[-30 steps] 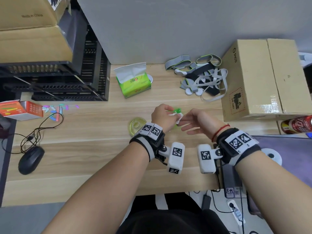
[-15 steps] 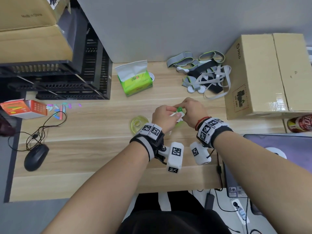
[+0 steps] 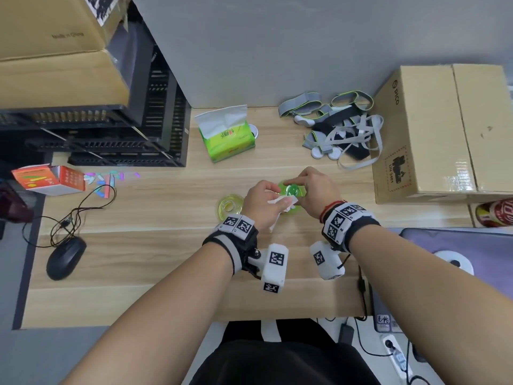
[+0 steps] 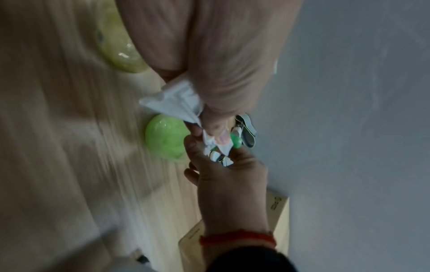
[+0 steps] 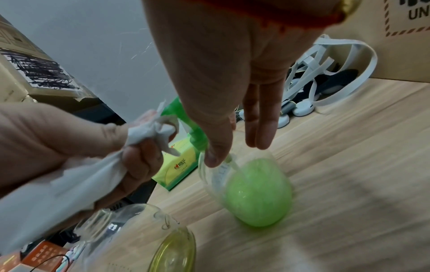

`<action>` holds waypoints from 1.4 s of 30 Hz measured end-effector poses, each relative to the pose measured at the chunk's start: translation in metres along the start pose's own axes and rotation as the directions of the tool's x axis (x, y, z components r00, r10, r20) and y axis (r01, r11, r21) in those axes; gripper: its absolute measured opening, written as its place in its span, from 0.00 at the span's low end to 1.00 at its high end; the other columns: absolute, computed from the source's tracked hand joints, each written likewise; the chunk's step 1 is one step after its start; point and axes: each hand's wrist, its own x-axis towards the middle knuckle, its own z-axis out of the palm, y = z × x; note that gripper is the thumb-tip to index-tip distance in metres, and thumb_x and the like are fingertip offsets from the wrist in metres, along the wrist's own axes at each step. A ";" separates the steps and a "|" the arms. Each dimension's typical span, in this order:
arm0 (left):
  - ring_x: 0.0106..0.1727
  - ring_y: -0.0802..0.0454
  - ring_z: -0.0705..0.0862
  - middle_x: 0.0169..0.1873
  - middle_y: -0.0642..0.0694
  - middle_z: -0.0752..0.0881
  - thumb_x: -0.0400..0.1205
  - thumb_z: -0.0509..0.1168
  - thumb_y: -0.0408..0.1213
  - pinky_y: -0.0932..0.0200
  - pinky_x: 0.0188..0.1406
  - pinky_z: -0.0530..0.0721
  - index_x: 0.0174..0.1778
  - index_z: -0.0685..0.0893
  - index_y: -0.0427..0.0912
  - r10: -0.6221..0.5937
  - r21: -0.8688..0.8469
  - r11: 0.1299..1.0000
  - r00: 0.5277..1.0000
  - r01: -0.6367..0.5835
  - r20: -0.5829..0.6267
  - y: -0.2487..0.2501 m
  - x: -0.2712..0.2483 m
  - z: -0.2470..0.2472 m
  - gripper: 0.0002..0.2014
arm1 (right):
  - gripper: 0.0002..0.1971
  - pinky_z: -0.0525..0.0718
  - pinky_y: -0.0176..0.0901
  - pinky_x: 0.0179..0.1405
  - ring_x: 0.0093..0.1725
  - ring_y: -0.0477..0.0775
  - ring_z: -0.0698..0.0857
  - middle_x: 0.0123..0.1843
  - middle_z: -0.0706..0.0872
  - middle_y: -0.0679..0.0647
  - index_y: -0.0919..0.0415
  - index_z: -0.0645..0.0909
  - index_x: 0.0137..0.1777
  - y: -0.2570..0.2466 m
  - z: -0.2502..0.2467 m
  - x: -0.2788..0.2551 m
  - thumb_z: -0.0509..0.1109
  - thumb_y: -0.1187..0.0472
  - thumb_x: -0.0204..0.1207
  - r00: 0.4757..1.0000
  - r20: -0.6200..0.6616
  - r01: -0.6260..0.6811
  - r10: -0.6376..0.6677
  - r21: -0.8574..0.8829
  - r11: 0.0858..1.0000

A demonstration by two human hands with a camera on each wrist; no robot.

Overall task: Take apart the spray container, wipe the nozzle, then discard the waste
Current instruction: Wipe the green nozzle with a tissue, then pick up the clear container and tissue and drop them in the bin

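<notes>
A light wooden desk (image 3: 155,254) stands against a plain grey wall (image 3: 277,45); grey floor (image 3: 41,354) lies below.

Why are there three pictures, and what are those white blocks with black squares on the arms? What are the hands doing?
There is no machine here, just a person with little cameras strapped on. The big picture comes from a camera on the head, looking down at a wooden desk. The white blocks are cameras on the wrists, and they took the other two pictures, looking along each hand.

The left hand grips a crumpled white tissue. The right hand pinches the green spray top, and the tissue is pressed against it, probably to wipe it. Under it stands a clear bottle with a green bottom. Another clear bottle with a yellow bottom stands beside it.

Also on the desk: a green tissue pack, a pile of grey straps, a cardboard box, and a black mouse.
</notes>
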 end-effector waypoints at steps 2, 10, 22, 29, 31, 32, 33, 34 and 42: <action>0.49 0.45 0.88 0.47 0.44 0.90 0.69 0.77 0.46 0.51 0.49 0.86 0.41 0.77 0.56 0.067 0.133 0.989 0.998 -0.067 0.004 0.004 -0.001 -0.004 0.14 | 0.20 0.75 0.44 0.42 0.49 0.55 0.82 0.54 0.81 0.52 0.44 0.85 0.61 0.001 0.000 -0.001 0.75 0.61 0.70 1.000 -0.001 -0.008 0.008 0.008 1.000; 0.53 0.46 0.79 0.42 0.48 0.84 0.74 0.74 0.35 0.55 0.49 0.75 0.51 0.78 0.45 0.183 0.396 0.902 0.983 -0.170 0.006 0.010 -0.007 -0.017 0.13 | 0.22 0.80 0.46 0.46 0.47 0.55 0.82 0.54 0.81 0.51 0.45 0.86 0.60 0.002 -0.001 0.002 0.82 0.55 0.65 0.998 0.008 -0.068 0.068 0.042 0.997; 0.50 0.47 0.89 0.48 0.45 0.90 0.69 0.79 0.46 0.58 0.49 0.84 0.43 0.83 0.51 0.048 0.231 0.972 0.999 -0.051 0.018 0.024 0.005 -0.002 0.13 | 0.22 0.82 0.48 0.46 0.49 0.57 0.83 0.53 0.82 0.54 0.46 0.86 0.61 0.003 -0.002 0.004 0.81 0.57 0.65 0.998 0.010 -0.056 0.056 0.023 0.998; 0.45 0.52 0.88 0.39 0.49 0.88 0.70 0.78 0.43 0.61 0.46 0.86 0.42 0.85 0.50 0.108 0.235 0.968 0.992 -0.090 -0.061 0.000 -0.022 -0.039 0.09 | 0.24 0.83 0.51 0.52 0.50 0.58 0.83 0.55 0.80 0.54 0.47 0.86 0.59 -0.001 -0.005 0.005 0.84 0.56 0.61 0.995 0.057 -0.084 0.084 -0.003 0.996; 0.48 0.54 0.87 0.41 0.49 0.88 0.72 0.76 0.42 0.60 0.50 0.84 0.42 0.85 0.50 0.154 0.154 0.980 0.967 -0.124 -0.201 0.004 -0.026 -0.064 0.08 | 0.30 0.83 0.52 0.56 0.52 0.58 0.82 0.61 0.77 0.56 0.49 0.82 0.64 -0.007 -0.014 0.004 0.84 0.61 0.61 0.989 0.123 -0.072 0.077 -0.041 0.997; 0.49 0.55 0.86 0.42 0.50 0.88 0.73 0.76 0.41 0.62 0.49 0.82 0.42 0.84 0.49 0.170 0.104 0.984 0.945 -0.146 -0.281 0.005 -0.025 -0.078 0.07 | 0.35 0.83 0.51 0.58 0.54 0.58 0.81 0.64 0.74 0.58 0.50 0.78 0.69 -0.011 -0.020 0.004 0.82 0.64 0.61 0.984 0.164 -0.062 0.073 -0.074 0.995; 0.50 0.57 0.86 0.44 0.50 0.88 0.74 0.75 0.40 0.66 0.49 0.81 0.43 0.85 0.49 0.182 0.075 0.983 0.916 -0.166 -0.356 0.005 -0.025 -0.093 0.06 | 0.39 0.82 0.50 0.59 0.56 0.59 0.81 0.66 0.72 0.59 0.50 0.73 0.73 -0.018 -0.027 0.005 0.81 0.67 0.61 0.979 0.193 -0.047 0.068 -0.110 0.993; 0.50 0.58 0.85 0.46 0.50 0.89 0.75 0.74 0.40 0.67 0.49 0.81 0.44 0.85 0.48 0.188 0.079 0.982 0.887 -0.170 -0.421 0.004 -0.023 -0.106 0.05 | 0.42 0.82 0.50 0.60 0.59 0.60 0.80 0.68 0.70 0.60 0.50 0.70 0.75 -0.025 -0.034 0.006 0.80 0.69 0.60 0.978 0.200 -0.028 0.056 -0.143 0.989; 0.50 0.47 0.88 0.46 0.47 0.92 0.73 0.64 0.34 0.56 0.57 0.85 0.47 0.91 0.47 -0.113 0.039 0.989 0.896 0.144 -0.428 -0.049 -0.013 -0.152 0.12 | 0.41 0.81 0.56 0.61 0.66 0.63 0.75 0.68 0.75 0.59 0.48 0.71 0.73 -0.112 -0.017 0.021 0.82 0.55 0.59 0.944 0.326 0.166 -0.055 -0.324 0.931</action>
